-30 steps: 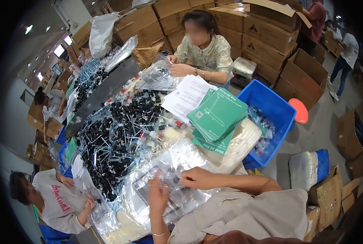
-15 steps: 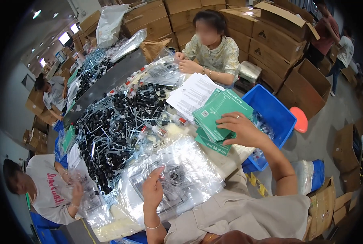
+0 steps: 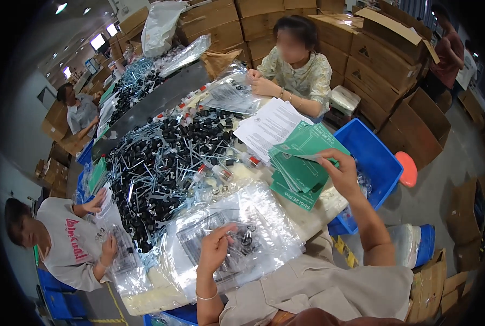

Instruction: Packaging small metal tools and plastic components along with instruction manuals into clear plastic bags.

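My right hand (image 3: pixel 337 169) pinches the lifted near edge of a green booklet (image 3: pixel 303 148) on top of a stack. More green booklets (image 3: pixel 295 191) lie fanned out underneath. Nearer to me, my left hand (image 3: pixel 214 249) is over a pile of clear plastic bags (image 3: pixel 272 220). Its fingers are bent together and seem to grip the top clear bag, though glare partly hides the hold. Beside that hand, small dark parts (image 3: pixel 248 239) show through the plastic.
Black-capped parts, bolts and wrenches (image 3: pixel 161 168) are heaped left of centre. White printed sheets (image 3: pixel 269 126) lie behind the booklets. A blue bin (image 3: pixel 381 146) stands right of the table. Co-workers sit across and at the left; cardboard cartons (image 3: pixel 381 54) stack behind.
My right hand has gone from lying on the booklet stack to lifting one booklet's edge. My left hand has tilted rightward over the bags. The left co-worker's hands have moved apart.
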Tool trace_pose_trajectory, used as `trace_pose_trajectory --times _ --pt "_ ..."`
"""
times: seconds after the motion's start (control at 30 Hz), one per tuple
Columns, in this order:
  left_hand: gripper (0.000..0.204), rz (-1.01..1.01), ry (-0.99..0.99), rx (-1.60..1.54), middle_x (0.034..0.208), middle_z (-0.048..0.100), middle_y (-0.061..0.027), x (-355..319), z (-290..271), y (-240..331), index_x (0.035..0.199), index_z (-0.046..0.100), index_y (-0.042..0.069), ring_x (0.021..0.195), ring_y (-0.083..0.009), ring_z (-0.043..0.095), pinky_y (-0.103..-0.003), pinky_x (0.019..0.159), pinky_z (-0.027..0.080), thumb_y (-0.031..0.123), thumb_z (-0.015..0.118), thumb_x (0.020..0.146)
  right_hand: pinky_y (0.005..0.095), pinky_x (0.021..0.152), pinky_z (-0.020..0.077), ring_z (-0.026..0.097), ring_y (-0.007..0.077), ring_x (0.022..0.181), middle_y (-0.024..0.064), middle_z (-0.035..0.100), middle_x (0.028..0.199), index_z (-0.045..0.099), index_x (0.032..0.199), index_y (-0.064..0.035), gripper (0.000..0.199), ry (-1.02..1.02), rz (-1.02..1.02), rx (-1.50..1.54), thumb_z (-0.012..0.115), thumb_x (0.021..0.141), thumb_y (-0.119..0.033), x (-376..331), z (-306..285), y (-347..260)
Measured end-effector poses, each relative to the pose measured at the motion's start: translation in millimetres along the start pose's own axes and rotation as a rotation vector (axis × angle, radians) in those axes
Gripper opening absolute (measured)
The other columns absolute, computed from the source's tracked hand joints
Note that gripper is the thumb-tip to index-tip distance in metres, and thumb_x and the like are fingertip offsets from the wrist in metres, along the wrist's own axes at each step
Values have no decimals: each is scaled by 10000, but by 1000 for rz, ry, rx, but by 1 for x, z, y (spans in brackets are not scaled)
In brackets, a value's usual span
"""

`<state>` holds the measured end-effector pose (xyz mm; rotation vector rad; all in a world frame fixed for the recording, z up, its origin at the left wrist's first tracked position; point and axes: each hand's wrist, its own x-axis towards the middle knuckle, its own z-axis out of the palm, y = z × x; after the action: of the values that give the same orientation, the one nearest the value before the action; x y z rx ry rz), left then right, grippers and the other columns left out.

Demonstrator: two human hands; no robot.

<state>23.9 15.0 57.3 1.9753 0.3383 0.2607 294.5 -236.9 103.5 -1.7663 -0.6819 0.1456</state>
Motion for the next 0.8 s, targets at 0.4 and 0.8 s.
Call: trace_pose_trajectory --times 0.4,0.8 --pt "366 -376 -154 -893 862 665 -80 17 1 -31 983 644 -60 714 -94 611 -244 655 499 267 482 950 369 798 459 601 219 970 35 658 960 652 915 -62 119 -914 -863 123 665 826 -139 -38 93 -43" --pt "202 -288 35 -611 738 625 33 17 8 -38 897 673 -16 629 -14 531 -179 546 424 174 605 889 387 788 486 586 288 950 88 638 925 655 897 -94 183 -542 -794 -1242 640 715 -102 236 104 34"
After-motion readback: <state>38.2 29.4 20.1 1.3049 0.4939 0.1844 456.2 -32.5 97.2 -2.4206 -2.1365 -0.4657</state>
